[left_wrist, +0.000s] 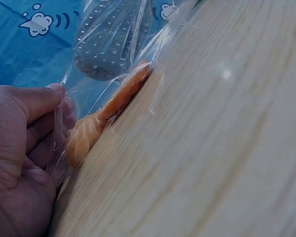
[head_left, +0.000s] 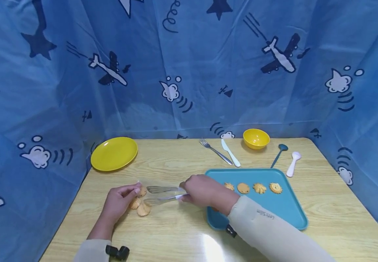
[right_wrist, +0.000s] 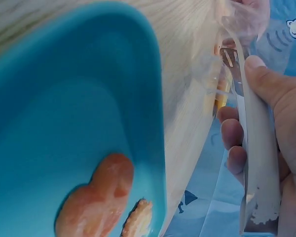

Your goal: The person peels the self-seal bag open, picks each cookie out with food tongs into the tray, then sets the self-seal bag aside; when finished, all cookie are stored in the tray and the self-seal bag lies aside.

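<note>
Head view: the left hand (head_left: 118,203) is pinching a clear bag (left_wrist: 101,93) holding cookies (head_left: 143,209) on the table (head_left: 169,163), left of the blue tray (head_left: 293,207), while the right hand (head_left: 200,189) is gripping metal tongs (head_left: 163,189), whose spread ends are sitting inside.

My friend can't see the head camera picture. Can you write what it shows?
A person's left hand holds a clear bag of cookies while the right hand grips tongs reaching into it, on a wooden table. On the right, a teal tray carries more cookies; behind lie a fork, knife, yellow plate and bowl.
</note>
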A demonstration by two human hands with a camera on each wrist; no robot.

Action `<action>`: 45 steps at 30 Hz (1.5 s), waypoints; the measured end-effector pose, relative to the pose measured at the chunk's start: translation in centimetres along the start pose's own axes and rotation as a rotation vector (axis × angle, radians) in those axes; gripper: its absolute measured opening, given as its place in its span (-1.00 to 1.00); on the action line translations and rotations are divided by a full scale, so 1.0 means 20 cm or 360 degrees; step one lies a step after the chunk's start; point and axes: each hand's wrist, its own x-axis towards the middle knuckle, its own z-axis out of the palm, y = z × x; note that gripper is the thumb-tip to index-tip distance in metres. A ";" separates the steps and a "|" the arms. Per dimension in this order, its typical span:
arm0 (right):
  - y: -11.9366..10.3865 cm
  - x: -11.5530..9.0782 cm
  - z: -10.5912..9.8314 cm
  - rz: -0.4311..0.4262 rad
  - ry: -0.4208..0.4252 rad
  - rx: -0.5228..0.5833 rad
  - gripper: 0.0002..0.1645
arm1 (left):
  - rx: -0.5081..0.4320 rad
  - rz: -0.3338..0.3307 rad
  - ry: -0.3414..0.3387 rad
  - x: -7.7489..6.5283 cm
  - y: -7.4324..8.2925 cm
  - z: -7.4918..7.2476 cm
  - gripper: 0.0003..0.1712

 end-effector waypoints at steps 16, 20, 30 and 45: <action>-0.03 -0.02 -0.02 0.0144 0.0011 -0.0057 -0.49 | 0.0020 0.0019 0.0023 0.01 -0.01 0.00 -0.60; 0.00 -0.04 -0.05 0.0155 0.0021 -0.0037 -0.54 | 0.0024 0.0028 0.0029 0.00 -0.01 -0.01 -0.59; 0.05 -0.01 -0.05 -0.0087 -0.0031 0.0153 -0.70 | -0.0016 0.0035 0.0021 0.00 0.01 0.00 -0.63; 0.00 0.08 -0.09 -0.0177 -0.0098 -0.0008 -0.60 | -0.0076 0.0118 0.0020 0.00 0.00 0.00 -0.63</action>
